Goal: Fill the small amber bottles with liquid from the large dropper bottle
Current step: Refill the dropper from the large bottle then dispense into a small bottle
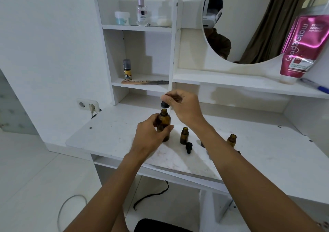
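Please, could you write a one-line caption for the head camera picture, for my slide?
Left hand steadies the large bottle; right hand holds its dropper above the mouth, two small bottles beside.

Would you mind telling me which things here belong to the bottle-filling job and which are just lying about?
For the job: large dropper bottle, gripped by the left hand; dropper, pinched by the right hand; middle small amber bottle; right small amber bottle; loose black cap.
Lying about: pink tube, comb, perfume bottle, white jar, blue pen.
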